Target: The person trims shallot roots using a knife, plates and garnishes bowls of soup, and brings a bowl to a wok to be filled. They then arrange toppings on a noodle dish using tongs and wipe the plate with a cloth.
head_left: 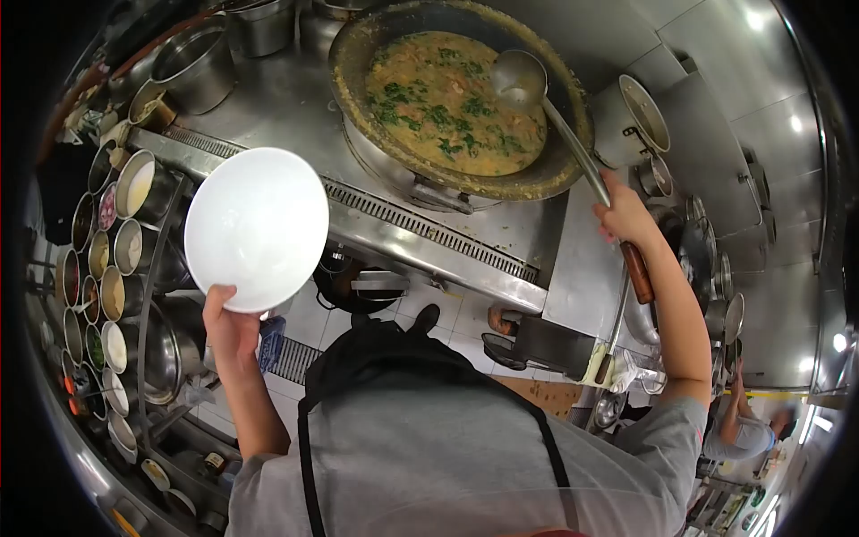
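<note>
My left hand (pixel 233 327) grips the rim of a white bowl (pixel 258 228), thumb on its inner edge. The bowl is tilted toward me over the stove's front edge, with nothing seen inside it. My right hand (pixel 626 215) is closed around the long handle of a metal ladle (pixel 517 80), above its wooden end. Its scoop rests at the right side of a yellowish soup with green leaves (pixel 438 116). A large wok (pixel 344 76) with a food-crusted rim holds the soup.
A grated steel stove edge (pixel 429 233) runs below the wok. Several small pots of ingredients (pixel 114 291) crowd the left side. Metal pots (pixel 192 72) stand at the back left, and a lidless pot (pixel 644 112) is right of the wok. Another person (pixel 738 430) is at far right.
</note>
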{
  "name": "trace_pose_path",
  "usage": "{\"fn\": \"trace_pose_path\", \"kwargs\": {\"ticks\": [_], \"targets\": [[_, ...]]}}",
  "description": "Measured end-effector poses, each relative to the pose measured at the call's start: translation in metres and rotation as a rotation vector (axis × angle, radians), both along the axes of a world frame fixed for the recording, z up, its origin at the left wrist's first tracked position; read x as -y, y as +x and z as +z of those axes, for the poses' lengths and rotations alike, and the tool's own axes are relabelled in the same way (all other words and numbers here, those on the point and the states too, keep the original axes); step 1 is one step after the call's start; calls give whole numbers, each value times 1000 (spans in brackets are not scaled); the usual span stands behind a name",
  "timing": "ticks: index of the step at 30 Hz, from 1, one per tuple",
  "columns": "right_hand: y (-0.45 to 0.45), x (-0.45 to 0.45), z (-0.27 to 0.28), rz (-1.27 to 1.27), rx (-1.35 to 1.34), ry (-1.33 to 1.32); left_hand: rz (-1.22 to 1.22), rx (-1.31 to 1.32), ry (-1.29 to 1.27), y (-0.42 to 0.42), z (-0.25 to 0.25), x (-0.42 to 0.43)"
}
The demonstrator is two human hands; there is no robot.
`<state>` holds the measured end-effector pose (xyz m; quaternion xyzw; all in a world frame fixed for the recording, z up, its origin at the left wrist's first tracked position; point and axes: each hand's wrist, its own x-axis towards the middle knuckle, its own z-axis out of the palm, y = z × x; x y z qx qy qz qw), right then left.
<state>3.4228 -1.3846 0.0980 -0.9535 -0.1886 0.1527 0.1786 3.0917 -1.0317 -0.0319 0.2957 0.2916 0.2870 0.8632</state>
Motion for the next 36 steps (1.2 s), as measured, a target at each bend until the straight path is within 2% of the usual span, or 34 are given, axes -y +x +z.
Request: {"fn": "trace_pose_path", "kwargs": {"ticks": [2, 4, 7, 11, 13, 14, 16, 20, 23, 25, 30, 36], "targets": [[-5, -3, -5, -4, -32, -85, -130, 22, 42, 15, -5, -10], [-11, -8, -16, -32, -103, -185, -141, 38, 39, 28, -4, -11], [-28, -20, -18, -13, -257, -64, -152, 76, 27, 41, -2, -9], [-31, -23, -22, 37, -301, -60, -204, 100, 15, 51, -4, -9], [-23, -30, -26, 2, -562, 135, -224, 105, 10, 57, -7, -8], [-22, -32, -33, -4, -563, 136, -238, 98, -2, 60, -9, -8], [-25, -46, -47, -128, -663, 326, -251, 92, -10, 62, -9, -7], [-39, -48, -34, -29, -670, 334, -254, 131, 12, 61, -3, -9], [-33, -48, -39, -145, -834, 341, -263, 100, -13, 57, -10, -11], [-25, -53, -48, -226, -988, 648, -244, 66, -13, 56, -10, -14], [-28, -27, -23, -281, -1033, 762, -151, 24, 36, 36, 4, -9], [-36, -12, -5, -330, -980, 811, -196, -10, 94, 53, 9, -27]]}}
